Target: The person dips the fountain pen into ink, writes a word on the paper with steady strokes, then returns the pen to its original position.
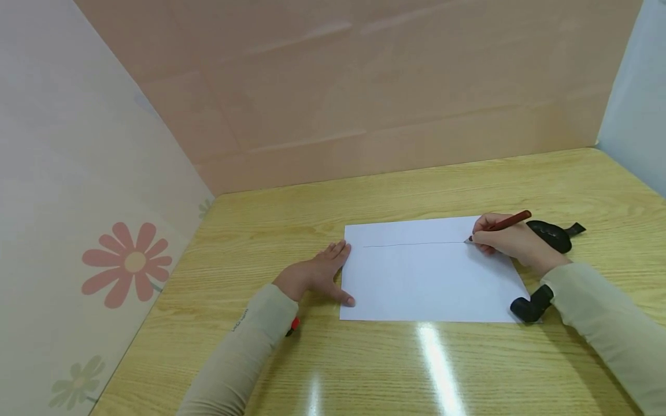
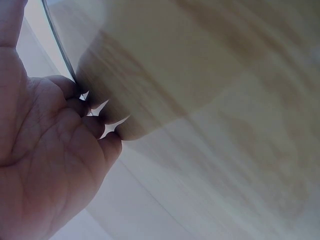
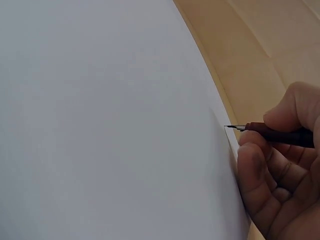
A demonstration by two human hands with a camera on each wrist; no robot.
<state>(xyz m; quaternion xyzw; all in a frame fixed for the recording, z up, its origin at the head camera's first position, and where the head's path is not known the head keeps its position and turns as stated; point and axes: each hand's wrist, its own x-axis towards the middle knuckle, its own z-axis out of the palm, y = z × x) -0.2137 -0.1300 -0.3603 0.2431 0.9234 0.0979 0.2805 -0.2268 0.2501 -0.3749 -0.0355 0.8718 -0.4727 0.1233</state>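
Pen (image 1: 514, 220) was pinched by right hand (image 1: 509, 241), paper (image 1: 426, 283) touched at left edge by spread left hand (image 1: 321, 272); bench (image 1: 276, 231) cropped at near edge.

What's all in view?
wooden table: 1, yellowish, centre
rectangular paper sheet: 1, white, on table
thin line: 1, dark, on sheet
slim pen: 1, maroon, at line's end
rounded object: 1, black, right of sheet
bent object: 1, black, sheet's lower-right corner
small object: 1, red-black, left of sheet
flowered wall: 1, white, left
creased backdrop: 1, tan, behind table
plain wall: 1, bluish, right
long sleeves: 2, beige, on person
left hand: 1, sheet's left edge
right hand: 1, holding pen
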